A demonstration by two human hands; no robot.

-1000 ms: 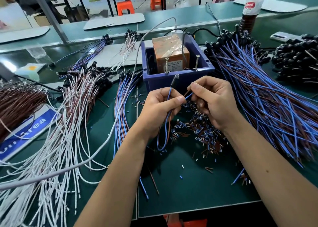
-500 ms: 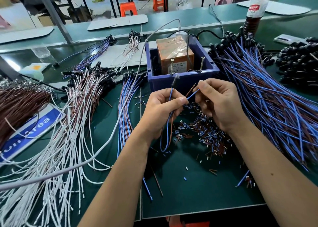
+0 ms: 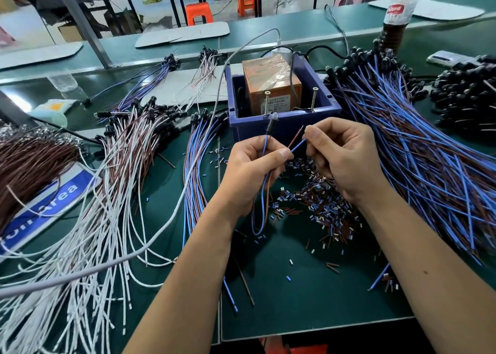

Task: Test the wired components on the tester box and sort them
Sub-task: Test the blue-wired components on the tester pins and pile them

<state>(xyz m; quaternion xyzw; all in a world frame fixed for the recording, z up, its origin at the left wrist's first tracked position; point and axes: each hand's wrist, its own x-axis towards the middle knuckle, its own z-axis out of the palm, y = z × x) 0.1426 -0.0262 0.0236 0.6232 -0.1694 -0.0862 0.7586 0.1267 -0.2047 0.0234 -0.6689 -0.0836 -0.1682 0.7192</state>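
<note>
Wired component (image 3: 264,163), blue and brown leads doubled into a hanging loop, being held just in front of the tester box; small dark capped end (image 3: 269,124) pointing up near the box's front wall. Being gripped in the left hand (image 3: 252,171), fingers curled round both leads, thumb pressing them down. Being pinched at the free blue lead end by the right hand (image 3: 346,157), with the brown tip sticking up just beside those fingertips. Lying beneath both hands on the green mat (image 3: 308,300): a scatter of cut insulation bits (image 3: 322,206) in blue, brown and white. Sitting just behind the hands: tester box (image 3: 284,124), a blue open-topped bin holding an orange block wrapped in clear film (image 3: 271,85), with two upright screws (image 3: 313,97) standing at its front edge and cables running in from behind. Spreading to the right: a large heap of blue and brown components (image 3: 418,144). Lying to the left: a smaller blue bundle (image 3: 196,160), then white and brown wires (image 3: 107,192). Standing far back right: a bottle (image 3: 397,13).
</note>
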